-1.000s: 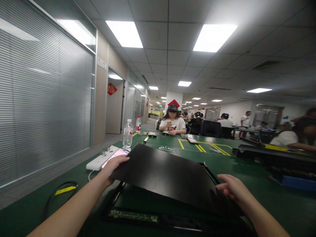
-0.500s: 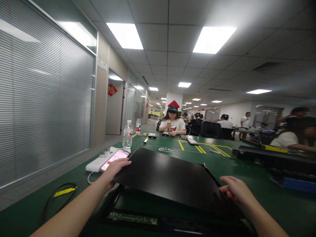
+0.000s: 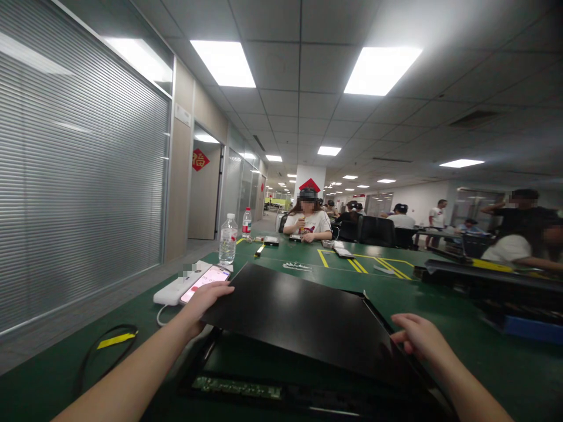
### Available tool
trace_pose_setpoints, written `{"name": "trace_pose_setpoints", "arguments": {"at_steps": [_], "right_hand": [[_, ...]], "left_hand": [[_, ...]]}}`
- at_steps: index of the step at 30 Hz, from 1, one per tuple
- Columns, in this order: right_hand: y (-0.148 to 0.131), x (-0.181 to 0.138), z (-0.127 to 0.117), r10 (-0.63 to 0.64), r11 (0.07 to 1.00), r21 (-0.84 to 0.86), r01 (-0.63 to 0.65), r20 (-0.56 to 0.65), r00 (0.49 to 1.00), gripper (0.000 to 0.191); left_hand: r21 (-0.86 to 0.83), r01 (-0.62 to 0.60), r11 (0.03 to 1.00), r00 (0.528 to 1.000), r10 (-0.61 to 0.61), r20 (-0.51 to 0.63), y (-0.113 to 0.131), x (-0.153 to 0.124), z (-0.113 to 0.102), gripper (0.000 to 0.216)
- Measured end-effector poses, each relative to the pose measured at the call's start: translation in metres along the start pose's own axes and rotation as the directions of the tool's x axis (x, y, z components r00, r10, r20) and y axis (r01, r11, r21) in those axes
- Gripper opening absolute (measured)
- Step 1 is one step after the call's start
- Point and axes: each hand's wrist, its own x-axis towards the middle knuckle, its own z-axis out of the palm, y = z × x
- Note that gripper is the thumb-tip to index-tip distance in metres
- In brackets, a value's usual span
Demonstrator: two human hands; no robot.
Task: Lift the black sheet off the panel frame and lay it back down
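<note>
A flat black screen panel slants over a black frame, its left side raised above the frame. My left hand is closed on the panel's left edge, thumb on top and the other fingers partly hidden. At the right edge my right hand is closed with curled fingers against the panel, close to the frame's side. Along the near side of the frame runs a green circuit board. Beneath the lifted side, the green table shows through the frame.
Left of the panel lie a lit phone, a white power strip and a black cable loop with a yellow tag. Behind stand two bottles. A person sits opposite. Dark parts lie at right.
My hands and the panel hold nearly the same position. In the right background, a standing person in dark clothing has shifted posture.
</note>
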Motion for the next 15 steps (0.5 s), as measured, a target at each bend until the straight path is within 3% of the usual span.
{"name": "trace_pose_setpoints", "arguments": {"at_steps": [15], "right_hand": [[0.017, 0.022, -0.008, -0.081, 0.986, -0.149, 0.072, -0.055, 0.995, 0.035]], "left_hand": [[0.084, 0.016, 0.996, 0.987, -0.029, 0.156, -0.001, -0.017, 0.009, 0.016]]}}
